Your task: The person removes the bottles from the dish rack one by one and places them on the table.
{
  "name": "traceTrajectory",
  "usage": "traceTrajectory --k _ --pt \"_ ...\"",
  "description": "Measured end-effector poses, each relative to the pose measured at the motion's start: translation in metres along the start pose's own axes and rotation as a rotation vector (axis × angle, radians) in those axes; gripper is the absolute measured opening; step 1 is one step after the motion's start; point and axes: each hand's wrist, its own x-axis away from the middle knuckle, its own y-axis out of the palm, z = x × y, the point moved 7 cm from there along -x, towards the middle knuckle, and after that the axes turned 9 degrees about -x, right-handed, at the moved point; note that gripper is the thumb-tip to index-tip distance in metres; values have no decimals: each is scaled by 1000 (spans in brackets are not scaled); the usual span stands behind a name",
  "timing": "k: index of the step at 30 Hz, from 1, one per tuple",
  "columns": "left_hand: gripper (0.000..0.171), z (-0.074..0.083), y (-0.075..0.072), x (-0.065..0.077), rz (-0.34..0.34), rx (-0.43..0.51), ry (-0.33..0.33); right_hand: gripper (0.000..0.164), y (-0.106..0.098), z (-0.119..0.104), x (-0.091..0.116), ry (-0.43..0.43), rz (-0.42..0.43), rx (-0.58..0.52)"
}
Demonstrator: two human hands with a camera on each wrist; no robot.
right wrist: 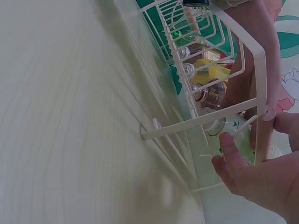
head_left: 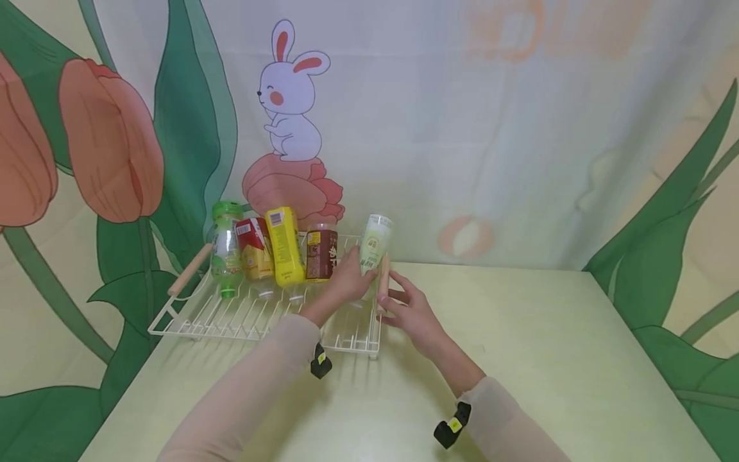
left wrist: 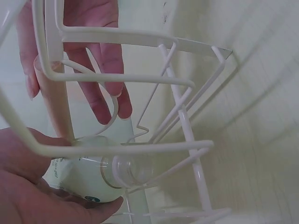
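Note:
A white wire rack (head_left: pixel 219 332) with wooden side handles stands on the table. My left hand (head_left: pixel 349 277) grips a pale green bottle (head_left: pixel 378 232) at the rack's right end. The bottle is tilted, its clear narrow end (left wrist: pixel 135 169) down among the wires. Around the right wooden handle (right wrist: pixel 265 135), my right hand (head_left: pixel 412 314) has its thumb and fingers on either side. Left of my hands, a dark brown bottle (head_left: pixel 321 256), a yellow bottle (head_left: pixel 285 247), a red and tan bottle (head_left: pixel 254 247) and a green bottle (head_left: pixel 226 253) lean in a row.
The rack's left wooden handle (head_left: pixel 190 269) slants outward beside the green bottle. Behind the table (head_left: pixel 548 359) hangs a curtain (head_left: pixel 462 128) printed with a rabbit and tulips. The rack's near wire edge lies under my left forearm.

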Motion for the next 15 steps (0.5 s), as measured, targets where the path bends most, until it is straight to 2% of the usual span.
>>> traceTrajectory --k 7,15 --pt "69 0 -2 6 -7 -15 -37 72 0 2 2 4 5 -23" --pt "61 1 -2 6 -4 -22 -53 72 -2 3 0 -3 6 -24"
